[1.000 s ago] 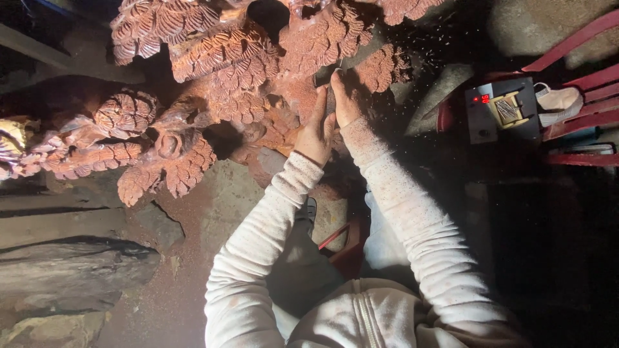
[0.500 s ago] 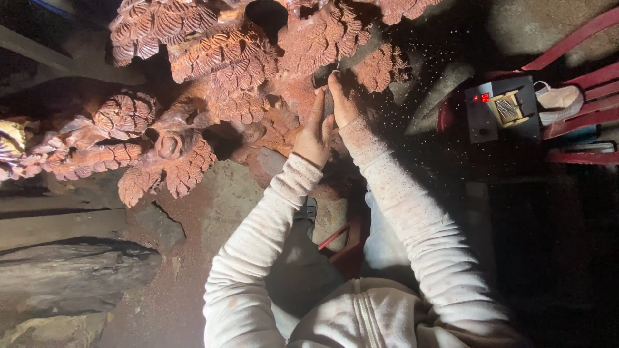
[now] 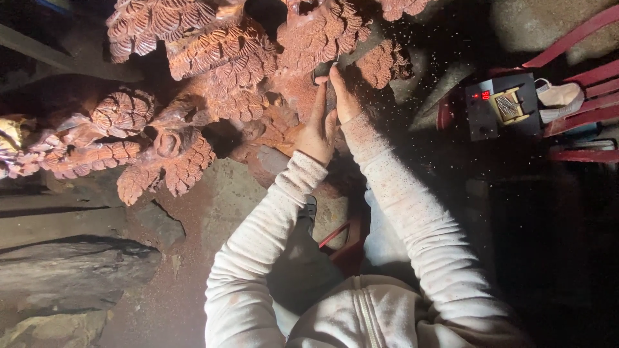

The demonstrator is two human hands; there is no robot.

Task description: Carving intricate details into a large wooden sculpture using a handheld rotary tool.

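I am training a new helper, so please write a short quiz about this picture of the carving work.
1. True or false: both hands rest on the carving.
2. What stands on the red chair? A) a black box with a small red light B) a bucket C) a lamp
3. What colour are the sleeves?

Key: 1 true: left hand and right hand touch it. 2 A, the black box. 3 Pale, dusted reddish.

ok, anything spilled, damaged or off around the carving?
Reddish dust coats the floor below the wood carving and both sleeves; specks fly near the right hand. The left hand rests on the carving beside it. No visible breakage.
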